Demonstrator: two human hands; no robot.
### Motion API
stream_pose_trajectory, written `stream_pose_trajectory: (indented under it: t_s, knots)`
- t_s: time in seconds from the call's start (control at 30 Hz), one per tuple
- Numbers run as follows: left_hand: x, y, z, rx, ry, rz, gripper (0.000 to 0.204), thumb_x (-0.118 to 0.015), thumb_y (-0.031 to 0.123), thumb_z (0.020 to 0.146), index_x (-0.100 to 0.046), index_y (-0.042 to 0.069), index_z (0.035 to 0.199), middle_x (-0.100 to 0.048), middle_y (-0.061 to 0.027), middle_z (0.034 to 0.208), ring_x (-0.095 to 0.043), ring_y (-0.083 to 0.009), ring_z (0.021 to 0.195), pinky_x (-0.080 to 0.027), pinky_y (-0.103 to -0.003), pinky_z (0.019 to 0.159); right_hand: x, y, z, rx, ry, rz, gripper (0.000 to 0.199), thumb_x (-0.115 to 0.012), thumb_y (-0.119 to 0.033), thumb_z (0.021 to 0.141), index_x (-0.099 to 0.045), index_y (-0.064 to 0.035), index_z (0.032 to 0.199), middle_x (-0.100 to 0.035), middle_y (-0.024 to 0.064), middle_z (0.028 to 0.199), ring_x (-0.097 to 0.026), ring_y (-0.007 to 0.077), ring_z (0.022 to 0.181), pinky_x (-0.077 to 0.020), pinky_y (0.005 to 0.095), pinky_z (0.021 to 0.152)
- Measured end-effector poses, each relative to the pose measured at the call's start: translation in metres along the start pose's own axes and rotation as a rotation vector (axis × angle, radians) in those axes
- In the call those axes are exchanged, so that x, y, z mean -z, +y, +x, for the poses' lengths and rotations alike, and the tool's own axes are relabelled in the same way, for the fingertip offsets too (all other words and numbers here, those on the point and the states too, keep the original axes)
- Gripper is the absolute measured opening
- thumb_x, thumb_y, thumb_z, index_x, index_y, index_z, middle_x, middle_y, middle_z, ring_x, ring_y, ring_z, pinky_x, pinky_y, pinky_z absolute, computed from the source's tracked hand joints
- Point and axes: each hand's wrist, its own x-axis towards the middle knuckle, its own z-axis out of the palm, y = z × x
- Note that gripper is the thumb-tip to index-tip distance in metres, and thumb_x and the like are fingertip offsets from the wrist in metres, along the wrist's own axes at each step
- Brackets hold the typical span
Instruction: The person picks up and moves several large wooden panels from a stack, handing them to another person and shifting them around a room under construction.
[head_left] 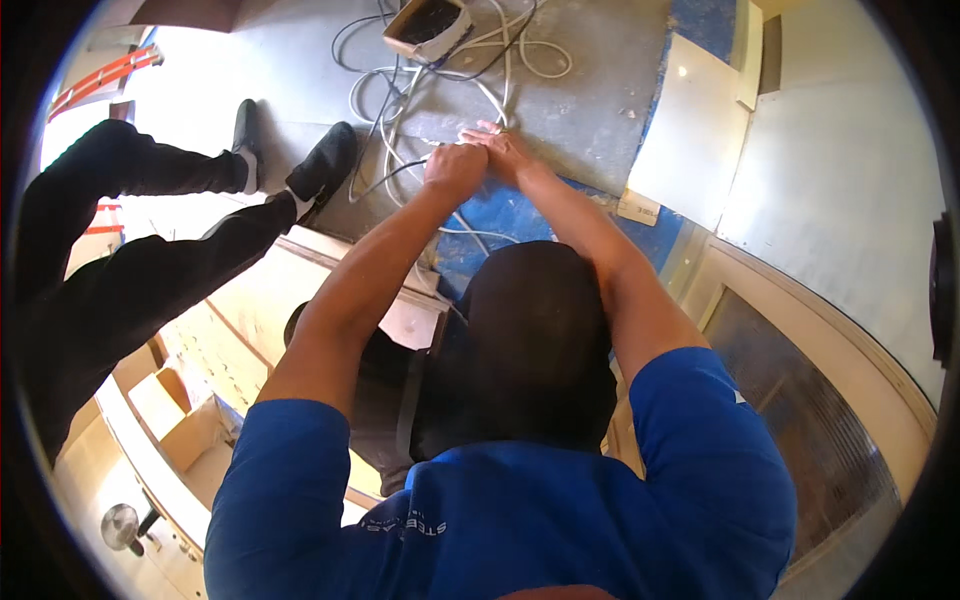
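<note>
My two hands meet low over the floor, at the upper middle of the view. My left hand (457,170) is closed, and a black cable (392,176) runs into it from the left. Against it lies my right hand (505,152), its fingers reaching left and bent together where a white cord (507,90) comes down to them. What sits between the hands is mostly hidden by the fingers. Loops of white and black cord lie tangled on the grey floor (590,90) around and beyond them.
An open cardboard box (425,45) with dark contents stands among the cords. At the left are another person's legs and dark shoes (325,165), with an orange ladder (105,80) behind. Blue floor covering (500,215), a white panel (690,130) and a glazed wooden door (800,400) lie nearer and right.
</note>
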Motion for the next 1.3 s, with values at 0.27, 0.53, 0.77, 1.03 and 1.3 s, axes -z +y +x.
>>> stream_pose_trajectory:
  t_s: [0.27, 0.53, 0.77, 1.03, 1.3]
  knots:
    - [-0.006, -0.02, -0.008, 0.089, 0.181, -0.232, 0.014, -0.063, 0.021, 0.084, -0.061, 0.007, 0.089, -0.067, -0.0167, 0.087, -0.066, -0.0358, 0.081, -0.05, -0.047, 0.067, 0.015, -0.025, -0.02, -0.035, -0.066, -0.031, 0.066, -0.08, -0.037, 0.071, -0.055, -0.018, 0.128, -0.055, 0.0018, 0.134, -0.041, 0.0351, 0.132, -0.0368, 0.042, 0.108]
    - [-0.032, -0.028, -0.017, 0.117, 0.32, -0.413, 0.013, -0.061, 0.017, 0.086, -0.059, 0.005, 0.091, -0.067, -0.0155, 0.091, -0.064, -0.0373, 0.084, -0.048, -0.048, 0.071, 0.026, -0.038, -0.019, -0.038, -0.109, -0.107, 0.064, -0.08, -0.03, 0.069, -0.058, -0.0131, 0.127, -0.053, 0.0024, 0.138, -0.041, 0.0318, 0.133, -0.0384, 0.0412, 0.107]
    - [-0.03, -0.037, -0.027, 0.131, 0.24, -0.365, 0.012, -0.059, 0.017, 0.087, -0.056, 0.006, 0.091, -0.066, -0.0154, 0.086, -0.064, -0.0382, 0.08, -0.048, -0.049, 0.068, 0.027, -0.04, -0.018, -0.02, -0.106, -0.146, 0.058, -0.078, -0.032, 0.072, -0.059, -0.0137, 0.124, -0.059, 0.0025, 0.127, -0.045, 0.0276, 0.13, -0.0398, 0.041, 0.105]
    - [-0.04, -0.035, -0.018, 0.136, 0.175, -0.383, 0.024, -0.064, 0.024, 0.08, -0.058, 0.008, 0.097, -0.066, -0.0156, 0.092, -0.066, -0.0344, 0.084, -0.052, -0.046, 0.072, 0.04, -0.052, -0.02, -0.04, -0.142, -0.116, 0.061, -0.078, -0.03, 0.072, -0.057, -0.0089, 0.125, -0.056, 0.0063, 0.132, -0.047, 0.0285, 0.128, -0.0414, 0.0406, 0.104]
    - [-0.046, -0.037, -0.005, 0.144, 0.132, -0.363, 0.018, -0.063, 0.017, 0.084, -0.063, 0.007, 0.099, -0.067, -0.0192, 0.093, -0.064, -0.0387, 0.087, -0.049, -0.047, 0.075, 0.03, -0.044, -0.02, -0.195, -0.121, -0.053, 0.055, -0.077, -0.028, 0.071, -0.059, -0.0153, 0.122, -0.054, 0.0025, 0.134, -0.047, 0.0268, 0.128, -0.0383, 0.0428, 0.105]
